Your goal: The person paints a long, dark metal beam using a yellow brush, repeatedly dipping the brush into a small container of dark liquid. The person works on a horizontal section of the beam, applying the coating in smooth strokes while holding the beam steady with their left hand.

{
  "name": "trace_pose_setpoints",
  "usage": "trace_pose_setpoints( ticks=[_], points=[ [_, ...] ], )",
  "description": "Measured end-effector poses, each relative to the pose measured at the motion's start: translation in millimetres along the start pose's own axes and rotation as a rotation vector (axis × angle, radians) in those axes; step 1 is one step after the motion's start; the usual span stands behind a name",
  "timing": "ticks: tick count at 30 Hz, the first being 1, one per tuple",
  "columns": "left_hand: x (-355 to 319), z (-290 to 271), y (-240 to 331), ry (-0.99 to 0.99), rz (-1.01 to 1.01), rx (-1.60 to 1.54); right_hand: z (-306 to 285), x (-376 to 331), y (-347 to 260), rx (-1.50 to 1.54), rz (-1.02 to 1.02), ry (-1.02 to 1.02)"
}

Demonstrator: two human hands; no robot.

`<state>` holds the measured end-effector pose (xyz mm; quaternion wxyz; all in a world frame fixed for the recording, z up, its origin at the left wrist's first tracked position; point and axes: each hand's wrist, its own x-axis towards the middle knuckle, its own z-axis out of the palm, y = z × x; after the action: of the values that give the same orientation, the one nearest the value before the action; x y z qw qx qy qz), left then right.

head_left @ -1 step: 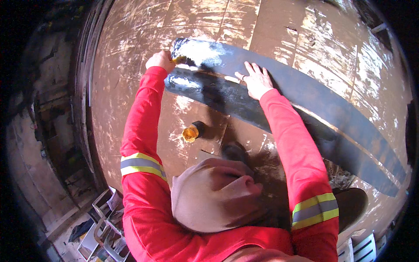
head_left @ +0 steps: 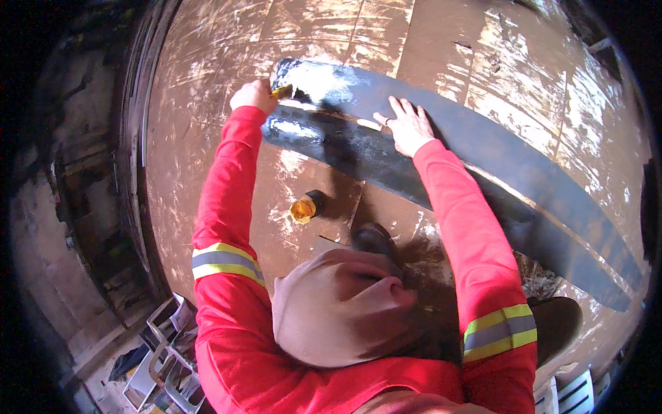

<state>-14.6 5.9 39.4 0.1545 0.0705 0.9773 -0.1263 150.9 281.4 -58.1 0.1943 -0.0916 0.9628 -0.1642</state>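
Two long, dark grey panels lie side by side on the floor, the far panel [head_left: 496,127] and the near panel [head_left: 365,152], with a narrow pale gap between them. At their left end, my left hand [head_left: 252,96] is closed around a paintbrush [head_left: 281,92] with a yellow handle. Its dark bristles are over the far panel, where the surface shines wet or in bright light. My right hand [head_left: 409,130] rests flat on the far panel with the fingers spread. Nearer to me stands a small dark pot [head_left: 303,209], orange-yellow inside.
Brown, paint-streaked floor [head_left: 200,124] surrounds the panels. White plastic chairs [head_left: 169,345] stand at the lower left, and a white slatted thing [head_left: 575,395] is at the lower right. A dark shoe [head_left: 372,240] shows near the pot. Long bars [head_left: 138,138] edge the floor on the left.
The brush has shifted slightly at the panel's left end. My right hand remains spread on the far panel, and little else differs.
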Motion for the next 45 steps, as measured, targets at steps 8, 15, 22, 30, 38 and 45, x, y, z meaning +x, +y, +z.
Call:
trace_pose_setpoints(
  ticks=[8, 15, 22, 30, 38, 45],
  points=[
    [-53, 26, 71, 0.004, 0.391, -0.383, 6, 3, 1, -0.051, -0.012, 0.002],
    [-2, 25, -10, 0.047, -0.042, -0.060, -1, 2, -3, -0.051, -0.010, -0.020],
    [11, 40, 22, 0.122, 0.012, -0.117, 0, 4, -4, -0.106, -0.030, -0.009],
    [31, 25, 6, 0.026, 0.083, -0.332, 0, 5, -4, -0.098, -0.036, -0.024],
    [46, 23, 51, 0.177, 0.154, -0.087, -2, 2, -1, -0.073, -0.026, -0.018],
    [1, -22, 36, 0.002, 0.412, -0.831, 11, 6, 4, -0.223, 0.012, -0.060]
  ],
)
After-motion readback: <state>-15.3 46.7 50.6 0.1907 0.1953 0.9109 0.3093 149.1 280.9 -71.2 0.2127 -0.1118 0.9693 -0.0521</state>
